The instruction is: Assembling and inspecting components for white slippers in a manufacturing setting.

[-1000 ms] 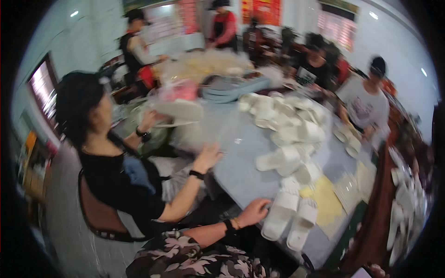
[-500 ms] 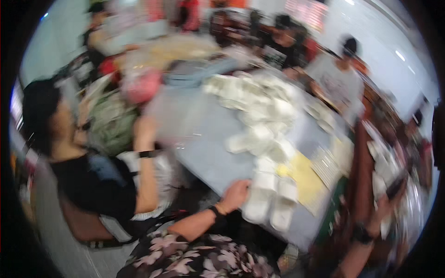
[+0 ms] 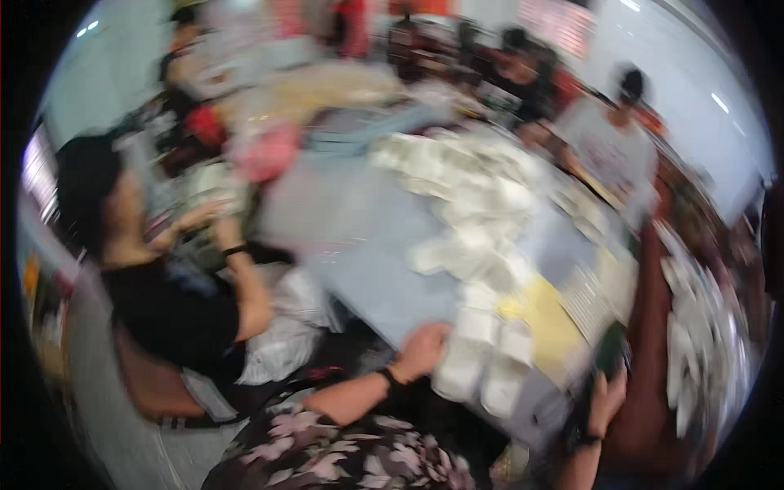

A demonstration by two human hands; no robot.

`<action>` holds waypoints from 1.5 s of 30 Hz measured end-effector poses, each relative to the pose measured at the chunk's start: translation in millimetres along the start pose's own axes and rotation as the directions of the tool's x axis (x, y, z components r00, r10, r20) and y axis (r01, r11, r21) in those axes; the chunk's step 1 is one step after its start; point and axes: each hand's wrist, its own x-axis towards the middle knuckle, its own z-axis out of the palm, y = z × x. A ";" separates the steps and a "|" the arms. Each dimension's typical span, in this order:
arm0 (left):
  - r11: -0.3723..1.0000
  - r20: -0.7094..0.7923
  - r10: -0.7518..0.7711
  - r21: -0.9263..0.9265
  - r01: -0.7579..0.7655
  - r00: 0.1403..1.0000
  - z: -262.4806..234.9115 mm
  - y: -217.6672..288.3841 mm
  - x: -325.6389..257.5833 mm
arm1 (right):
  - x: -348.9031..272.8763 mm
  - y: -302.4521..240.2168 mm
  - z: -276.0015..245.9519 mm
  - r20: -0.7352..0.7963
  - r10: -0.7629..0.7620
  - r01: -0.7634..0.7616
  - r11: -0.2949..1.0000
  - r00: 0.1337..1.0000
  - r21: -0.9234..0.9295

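My left hand (image 3: 422,349) is at the table's near edge, up against a pair of white slide sandals (image 3: 483,359). Its fingertips are blurred beside the left sandal, so their grip does not show. My right hand (image 3: 607,398) is right of the table corner, fingers curled round something dark. A dark green object (image 3: 610,349) shows just above those fingers; blur hides its kind. From the pair, a heap of white sandals (image 3: 482,192) runs away across the grey table (image 3: 371,282). Yellow sheets (image 3: 551,322) lie right of the pair.
On the left sits a person in black (image 3: 175,314), handling a pale item. Two people (image 3: 608,155) are at the far right side. A pink bag (image 3: 269,153) lies at the table's far left. More white footwear (image 3: 682,343) lies beyond a brown surface (image 3: 645,367) on the right.
My right hand has moved left and down, from over the white footwear to near the table corner. My left hand stays by the sandals. The person on the left has drawn their hands together.
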 end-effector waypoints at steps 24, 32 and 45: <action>0.998 -0.008 -0.014 0.062 0.015 1.000 6.0 -5.9 -6.0 | -3.9 37.6 28.2 0.067 0.193 -0.068 0.621 0.979 -0.781; 0.979 0.057 0.156 0.124 -0.162 0.986 16.5 28.1 -25.0 | -42.0 10.7 92.8 0.376 -0.257 0.345 0.920 0.890 -0.187; 0.898 0.294 0.119 0.376 -0.229 0.948 53.9 29.8 -14.8 | -69.7 -25.5 140.8 0.422 -0.248 0.347 0.921 0.872 -0.175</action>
